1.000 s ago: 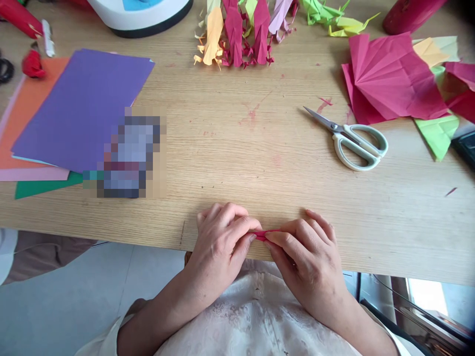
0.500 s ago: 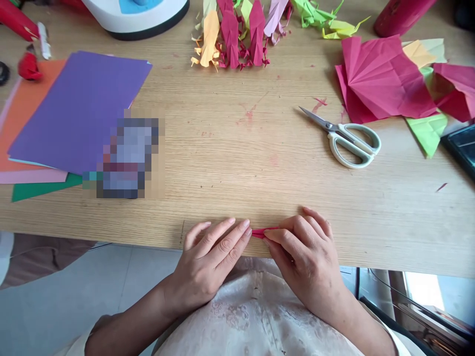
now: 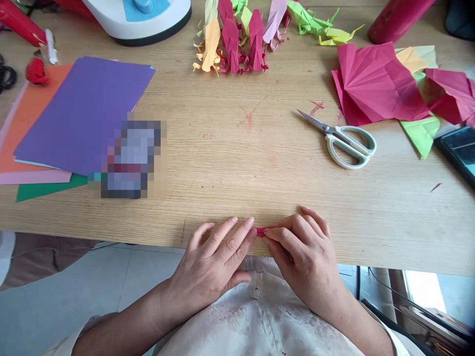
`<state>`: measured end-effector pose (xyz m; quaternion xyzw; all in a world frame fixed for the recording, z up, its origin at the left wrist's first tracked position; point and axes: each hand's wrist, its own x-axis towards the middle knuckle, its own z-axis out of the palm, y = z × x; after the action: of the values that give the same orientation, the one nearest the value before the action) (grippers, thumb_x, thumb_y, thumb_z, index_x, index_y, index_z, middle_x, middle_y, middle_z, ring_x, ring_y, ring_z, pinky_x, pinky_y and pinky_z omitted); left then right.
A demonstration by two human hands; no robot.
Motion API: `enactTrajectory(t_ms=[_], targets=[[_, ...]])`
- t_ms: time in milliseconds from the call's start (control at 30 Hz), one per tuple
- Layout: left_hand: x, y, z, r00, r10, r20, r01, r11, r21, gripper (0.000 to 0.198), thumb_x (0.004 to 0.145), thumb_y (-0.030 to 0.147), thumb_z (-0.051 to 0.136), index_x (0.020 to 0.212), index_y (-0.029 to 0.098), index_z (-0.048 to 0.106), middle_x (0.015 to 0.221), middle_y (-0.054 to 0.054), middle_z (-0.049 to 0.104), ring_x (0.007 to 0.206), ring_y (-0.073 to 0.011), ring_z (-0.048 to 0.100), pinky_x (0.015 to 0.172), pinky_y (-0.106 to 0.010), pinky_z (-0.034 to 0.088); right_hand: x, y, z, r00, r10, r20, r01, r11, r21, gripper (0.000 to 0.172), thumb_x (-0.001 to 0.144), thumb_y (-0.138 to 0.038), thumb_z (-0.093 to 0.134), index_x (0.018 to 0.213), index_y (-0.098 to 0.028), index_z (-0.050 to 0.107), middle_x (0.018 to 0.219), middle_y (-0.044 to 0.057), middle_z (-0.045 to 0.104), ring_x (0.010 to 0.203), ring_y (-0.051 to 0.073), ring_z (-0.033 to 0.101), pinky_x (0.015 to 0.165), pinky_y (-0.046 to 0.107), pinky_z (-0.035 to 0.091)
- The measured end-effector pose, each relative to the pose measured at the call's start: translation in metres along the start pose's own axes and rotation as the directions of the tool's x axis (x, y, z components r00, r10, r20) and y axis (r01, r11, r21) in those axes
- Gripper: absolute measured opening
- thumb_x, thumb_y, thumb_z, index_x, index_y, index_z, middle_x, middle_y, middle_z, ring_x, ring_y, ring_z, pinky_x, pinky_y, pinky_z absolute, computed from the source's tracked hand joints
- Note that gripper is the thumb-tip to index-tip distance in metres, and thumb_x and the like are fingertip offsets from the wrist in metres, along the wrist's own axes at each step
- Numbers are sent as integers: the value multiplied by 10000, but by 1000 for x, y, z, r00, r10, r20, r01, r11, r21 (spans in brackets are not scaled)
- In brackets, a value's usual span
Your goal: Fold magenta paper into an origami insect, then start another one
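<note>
A narrow strip of folded red paper (image 3: 261,232) lies at the table's front edge, mostly covered by my fingers. My right hand (image 3: 306,247) is closed on it, thumb and index finger pinching its middle. With fingers stretched out, my left hand (image 3: 218,257) rests flat on the table, its fingertips touching the strip's left end. The left thumb sticks out below, off the table edge. How far the strip runs under my right hand is hidden.
White-handled scissors (image 3: 351,143) lie right of centre. Creased red sheets (image 3: 382,84) and a phone (image 3: 460,151) are at the right. Folded paper figures (image 3: 230,44) stand at the back, beside a white and blue appliance (image 3: 148,22). Purple paper (image 3: 81,109) tops a stack at left.
My left hand has slid slightly right along the strip, and its thumb now shows, spread away from the fingers. The right hand keeps its pinch. The view has shifted a little.
</note>
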<state>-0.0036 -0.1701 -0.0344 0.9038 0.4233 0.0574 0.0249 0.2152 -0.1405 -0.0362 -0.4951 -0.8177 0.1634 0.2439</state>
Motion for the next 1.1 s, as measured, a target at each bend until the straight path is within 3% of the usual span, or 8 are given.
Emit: enactTrajectory(t_ms=[133,267,467,633,867,1100], targets=[[4,-1,2,997,75,10,-74,995,-67,574,1002,510,376,1412,127,498,1511,-107,464,1404,-232,401,1214,-432,125,0,0,0,1000,3,-2,-3,1000,0,100,927,-184,603,911,-250,676,786,-2,609,782,163,564,1019,458,378],[3,0,6,997,75,17,-75,997,-23,617,988,554,365,1461,164,435,1524,-105,443,1428,-249,372,1219,-506,12,-1,0,1,1000,4,-2,-4,1000,-4,104,934,-192,591,901,-250,672,795,0,607,789,164,559,1024,457,373],[-1,9,14,1000,-23,-12,23,999,40,668,964,629,314,1476,216,432,1501,-75,486,1442,-274,347,1218,-531,16,-1,-1,2,1000,1,-13,-1,1000,-12,116,940,-195,581,881,-240,670,785,2,601,792,165,558,1016,446,379],[0,15,17,997,-59,-46,61,996,60,677,948,656,321,1460,236,463,1497,-74,492,1441,-294,349,1213,-533,88,-1,-1,1,1000,-5,-28,4,999,-39,95,937,-210,592,924,-245,679,780,-2,610,772,165,558,1015,448,382],[1,18,16,996,-67,-56,70,995,68,701,943,674,305,1466,231,451,1556,-31,399,1427,-274,371,1228,-501,66,-16,9,-11,993,-98,-61,102,992,78,170,920,-88,567,975,-228,646,971,-6,722,834,130,654,1123,483,300],[3,24,16,995,-79,-60,85,991,106,751,888,719,400,1468,244,453,1527,-69,451,1414,-311,394,1192,-484,201,-30,20,-14,980,-192,-60,194,980,34,221,909,-90,597,1069,-226,667,1118,27,743,939,155,698,1156,500,284]])
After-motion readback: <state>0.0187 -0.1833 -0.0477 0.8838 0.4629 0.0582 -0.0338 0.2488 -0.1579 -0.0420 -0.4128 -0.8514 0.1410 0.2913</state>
